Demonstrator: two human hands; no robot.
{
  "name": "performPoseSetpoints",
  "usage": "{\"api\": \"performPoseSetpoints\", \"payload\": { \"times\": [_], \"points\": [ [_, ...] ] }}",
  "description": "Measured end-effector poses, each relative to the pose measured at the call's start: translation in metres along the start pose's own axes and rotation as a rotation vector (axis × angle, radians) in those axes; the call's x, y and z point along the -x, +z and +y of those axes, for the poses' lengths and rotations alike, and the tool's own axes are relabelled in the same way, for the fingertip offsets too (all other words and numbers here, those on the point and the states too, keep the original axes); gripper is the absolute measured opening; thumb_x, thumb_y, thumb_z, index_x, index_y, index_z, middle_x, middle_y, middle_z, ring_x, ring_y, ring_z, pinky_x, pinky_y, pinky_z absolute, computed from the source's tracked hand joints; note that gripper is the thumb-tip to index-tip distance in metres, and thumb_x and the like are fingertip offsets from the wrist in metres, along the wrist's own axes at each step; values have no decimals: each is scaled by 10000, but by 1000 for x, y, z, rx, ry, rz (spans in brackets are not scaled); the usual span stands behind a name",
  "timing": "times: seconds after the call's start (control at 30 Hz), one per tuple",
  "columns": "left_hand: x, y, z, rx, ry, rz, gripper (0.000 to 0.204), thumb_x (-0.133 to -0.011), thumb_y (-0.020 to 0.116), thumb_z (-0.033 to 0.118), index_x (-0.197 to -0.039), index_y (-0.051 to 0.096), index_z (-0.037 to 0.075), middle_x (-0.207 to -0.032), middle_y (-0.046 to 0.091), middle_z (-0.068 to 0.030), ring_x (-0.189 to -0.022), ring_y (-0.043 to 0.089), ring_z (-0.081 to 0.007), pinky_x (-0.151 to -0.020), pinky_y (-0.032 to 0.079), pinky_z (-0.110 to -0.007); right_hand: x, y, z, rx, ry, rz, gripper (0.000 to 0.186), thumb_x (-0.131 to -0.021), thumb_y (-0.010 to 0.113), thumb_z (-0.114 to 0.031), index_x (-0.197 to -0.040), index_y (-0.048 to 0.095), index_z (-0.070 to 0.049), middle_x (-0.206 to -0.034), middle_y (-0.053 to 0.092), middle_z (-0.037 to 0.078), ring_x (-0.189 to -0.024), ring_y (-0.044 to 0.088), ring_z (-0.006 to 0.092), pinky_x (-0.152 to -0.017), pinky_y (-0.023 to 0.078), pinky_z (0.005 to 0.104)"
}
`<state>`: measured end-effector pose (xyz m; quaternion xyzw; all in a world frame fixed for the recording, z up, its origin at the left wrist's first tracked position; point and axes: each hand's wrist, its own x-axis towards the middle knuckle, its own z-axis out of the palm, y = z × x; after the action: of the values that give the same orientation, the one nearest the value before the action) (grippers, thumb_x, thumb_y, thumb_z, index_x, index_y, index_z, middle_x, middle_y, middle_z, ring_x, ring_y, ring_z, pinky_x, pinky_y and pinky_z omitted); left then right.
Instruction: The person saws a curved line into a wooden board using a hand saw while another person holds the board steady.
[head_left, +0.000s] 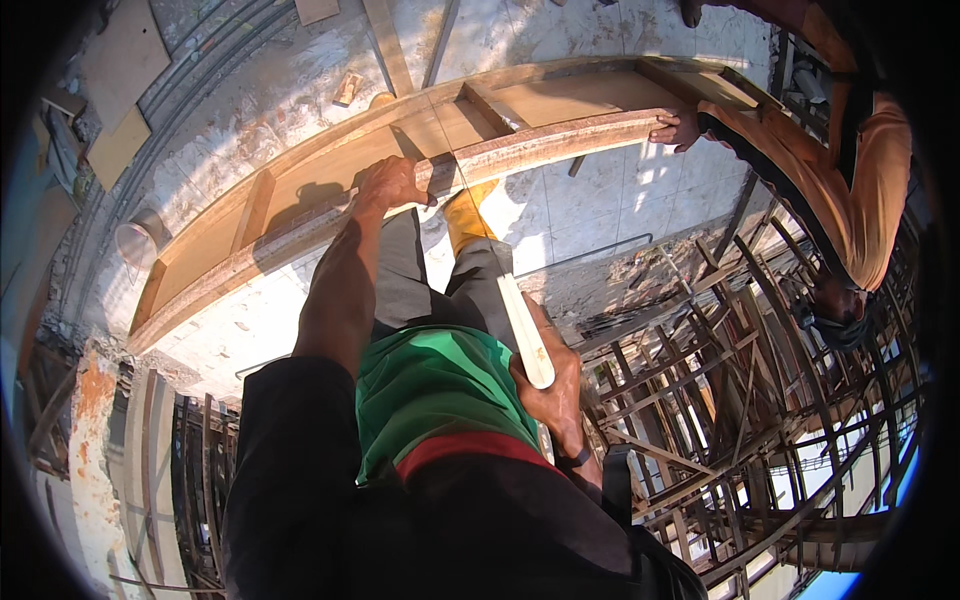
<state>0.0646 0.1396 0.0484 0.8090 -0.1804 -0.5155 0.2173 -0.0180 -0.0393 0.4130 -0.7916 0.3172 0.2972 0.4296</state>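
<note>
Clasping the timber frame's near rail [560, 142], the left hand [388, 185] should brace firmly; the right hand [553, 388], gripping the handsaw [524, 330], should stroke straight.

The pale, dusty floor [250, 115] bears a small wood block [348, 88]

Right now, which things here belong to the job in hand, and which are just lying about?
In use:
Saw, handle in my right hand
Wooden frame, under my left hand and a co-worker's hand

Apparently just lying about:
Wood block
Brown board
Yellowish sheet
</note>
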Motion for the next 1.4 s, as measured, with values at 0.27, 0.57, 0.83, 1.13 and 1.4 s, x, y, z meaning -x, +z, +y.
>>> {"api": "performPoseSetpoints", "payload": {
  "times": [0.27,0.57,0.83,1.13,1.4],
  "points": [
    [13,2,5,103,-43,-100,752,-535,870,513,-1048,668,1,-964,712,-208,-971,678,-388,-815,522,-483,-64,35,37,-94,289,-98,753,-731,616,60,-1458,498,-94,-1187,693,209,-1038,703,238,-902,533,340],
    [6,18,-7,8,211,356,804,-506,874,531,-1033,675,-43,-946,707,-242,-951,679,-407,-824,520,-486,-149,121,170,-273,-315,57,727,-743,609,53,-1454,487,-41,-1360,615,187,-1254,599,241,-1039,455,328],
    [12,-22,23,-48,-21,-58,814,-504,825,609,-951,703,-60,-875,706,-250,-873,689,-390,-785,525,-460,-147,101,123,-177,-16,17,760,-761,709,-9,-1471,470,-136,-1131,674,264,-1053,651,432,-873,538,428],
    [1,-19,15,-32,-56,-136,813,-508,834,592,-1045,712,-6,-944,717,-234,-946,687,-396,-836,529,-466,-155,91,103,-129,-7,15,747,-758,711,-3,-1462,474,-72,-1037,713,238,-890,724,361,-803,555,384],
    [11,-25,15,14,-189,-72,817,-539,879,648,-1056,720,36,-992,729,-169,-996,678,-368,-886,521,-425,-221,73,44,-80,105,-176,467,-868,729,-152,-1272,568,21,-902,675,154,-760,627,220,-670,490,339]
  ]
}}
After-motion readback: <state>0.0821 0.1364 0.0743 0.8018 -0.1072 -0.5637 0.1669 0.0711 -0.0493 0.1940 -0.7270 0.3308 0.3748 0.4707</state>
